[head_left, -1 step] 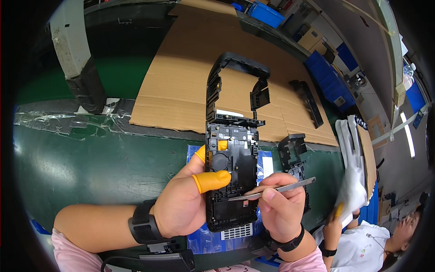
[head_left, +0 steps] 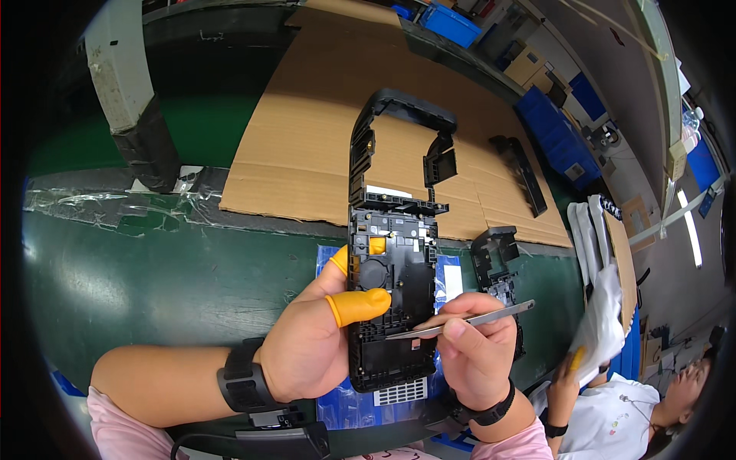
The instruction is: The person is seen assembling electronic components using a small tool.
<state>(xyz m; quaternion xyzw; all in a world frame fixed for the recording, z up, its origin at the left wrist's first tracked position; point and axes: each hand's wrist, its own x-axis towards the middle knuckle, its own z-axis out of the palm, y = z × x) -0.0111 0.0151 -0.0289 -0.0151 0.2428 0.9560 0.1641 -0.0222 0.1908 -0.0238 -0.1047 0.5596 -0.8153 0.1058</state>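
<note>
My left hand (head_left: 310,341), with yellow finger cots on thumb and a finger, grips the left side of a black plastic housing (head_left: 395,295). The housing stands lengthwise before me, its upper part an open frame and its lower part ribbed inside. Between thumb and fingers, my right hand (head_left: 479,345) pinches metal tweezers (head_left: 491,315). Their pointed tips reach into the lower part of the housing, near a small pinkish square (head_left: 416,344). Whether the tips hold anything is too small to tell. Beneath the housing lies a blue plastic-covered sheet (head_left: 337,410).
A similar black housing (head_left: 494,257) lies right of my hands. Farther off, a long black strip (head_left: 529,176) rests on the cardboard sheet (head_left: 307,153). A post (head_left: 130,92) rises at the far left. At the right, a co-worker's hand (head_left: 566,383) handles a white bag (head_left: 602,330).
At the right, the co-worker's hand and the white bag have shifted slightly. My hands, the housing and the tweezers show no visible movement.
</note>
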